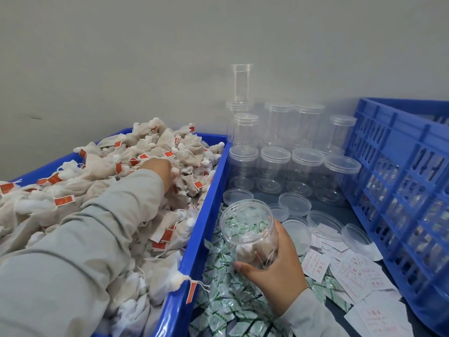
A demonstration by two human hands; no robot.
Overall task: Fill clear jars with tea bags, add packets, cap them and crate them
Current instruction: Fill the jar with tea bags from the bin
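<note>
Blue plastic dominated what we saw: a shallow bin [209,190] on the left heaped with tea bags [150,152], far too many to count, and a tall slatted crate [398,166] along the right, standing close, we judged, so capped jars could go straight into it. Between them, against the wall, stood the stock of empty clear jars [291,147]; we counted roughly ten, some stacked, with one narrower tube [241,83] perched on top. Six or so loose lids [294,203] lay in front, within easy reach for capping. Beneath them spread two kinds of packets: green-printed sachets [218,300] in a thick drift and red-printed white packets [349,268] beside the crate, both uncountable.

Our right hand [272,268] gripped the open jar [247,229] round its lower half, tilting its mouth towards the bin, presumably to shorten each bag's trip. It held only a few tea bags at the bottom, so filling was barely begun. Our left hand [162,170] was buried in the heap, fingers hidden, so we could not tell whether it had closed on anything.
</note>
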